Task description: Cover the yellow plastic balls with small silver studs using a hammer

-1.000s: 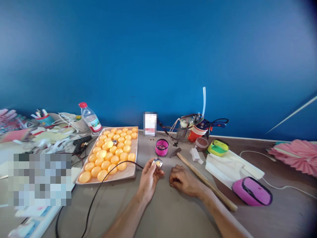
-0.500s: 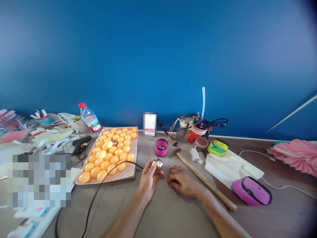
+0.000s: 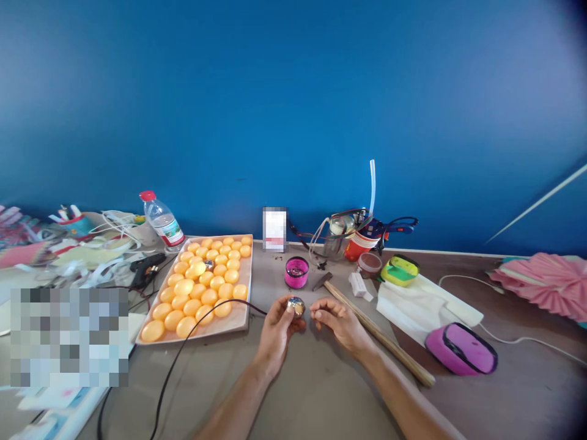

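My left hand [image 3: 276, 330] grips a small shiny silver ball [image 3: 296, 306] between thumb and fingers, above the table's middle. Just right of it, my right hand [image 3: 337, 321] has its thumb and fingertips pinched together, facing the ball without touching it. Anything in that pinch is too small to make out. Beyond the hands stands a round pink container [image 3: 296, 272] with small dark bits inside. A hammer [image 3: 376, 328] lies beside my right hand, its wooden handle slanting toward me.
Left is a tray [image 3: 244, 318] of orange balls with a black cable [image 3: 177, 360] across it. A water bottle [image 3: 164, 221] and glue gun [image 3: 145, 269] are behind. To the right are a white cloth [image 3: 406, 308], a pink case [image 3: 461, 348] and a green-yellow case [image 3: 400, 270].
My right hand has turned and lifted from a loose curl into a fingertip pinch closer to the ball. The ball has turned slightly in my left hand. The view has shifted a little.
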Available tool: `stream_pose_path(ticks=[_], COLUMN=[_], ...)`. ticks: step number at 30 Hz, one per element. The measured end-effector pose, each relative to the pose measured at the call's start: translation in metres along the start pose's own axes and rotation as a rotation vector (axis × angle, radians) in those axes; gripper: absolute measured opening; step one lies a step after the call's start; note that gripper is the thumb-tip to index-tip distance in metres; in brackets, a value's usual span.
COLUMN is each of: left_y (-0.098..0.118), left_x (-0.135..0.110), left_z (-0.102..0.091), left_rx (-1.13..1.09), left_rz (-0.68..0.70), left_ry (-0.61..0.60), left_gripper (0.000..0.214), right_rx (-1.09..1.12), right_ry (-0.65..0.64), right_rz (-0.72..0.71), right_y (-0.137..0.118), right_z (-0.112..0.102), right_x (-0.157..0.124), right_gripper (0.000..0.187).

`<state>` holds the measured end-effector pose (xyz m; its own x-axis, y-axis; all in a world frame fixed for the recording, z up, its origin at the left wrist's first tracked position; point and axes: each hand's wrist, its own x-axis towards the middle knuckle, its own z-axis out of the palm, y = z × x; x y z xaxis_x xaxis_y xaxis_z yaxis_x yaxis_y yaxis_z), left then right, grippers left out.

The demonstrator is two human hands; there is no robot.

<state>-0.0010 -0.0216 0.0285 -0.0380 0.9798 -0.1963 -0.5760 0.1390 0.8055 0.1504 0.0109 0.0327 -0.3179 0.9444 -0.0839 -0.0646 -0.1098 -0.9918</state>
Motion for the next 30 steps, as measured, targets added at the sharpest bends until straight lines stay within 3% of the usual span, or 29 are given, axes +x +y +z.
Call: stream_pose_path(ticks=[7, 12, 22, 30], left_y=[-0.006, -0.010, -0.009, -0.009], left_x=[0.001, 0.002, 0.000, 0.001], left_z=[-0.003, -0.005, -0.005, -0.007], left_rx=[0.100, 0.157, 0.263, 0.335], left_rz=[0.035, 0.061, 0.095, 0.108], left_ry=[-0.040, -0.050, -0.040, -0.050], left_gripper=[0.040, 0.037, 0.034, 0.037], right_rx=[-0.011, -0.086, -0.015, -0.035], right_ry=[0.024, 0.017, 0.025, -0.003], right_rz=[0.027, -0.038, 0.076, 0.073], right_y=[0.000, 0.004, 0.007, 0.004], right_z=[0.008, 0.008, 0.011, 0.009], right_x=[-0.001, 0.001, -0.001, -0.001], right_gripper=[0.020, 0.012, 0.017, 0.019])
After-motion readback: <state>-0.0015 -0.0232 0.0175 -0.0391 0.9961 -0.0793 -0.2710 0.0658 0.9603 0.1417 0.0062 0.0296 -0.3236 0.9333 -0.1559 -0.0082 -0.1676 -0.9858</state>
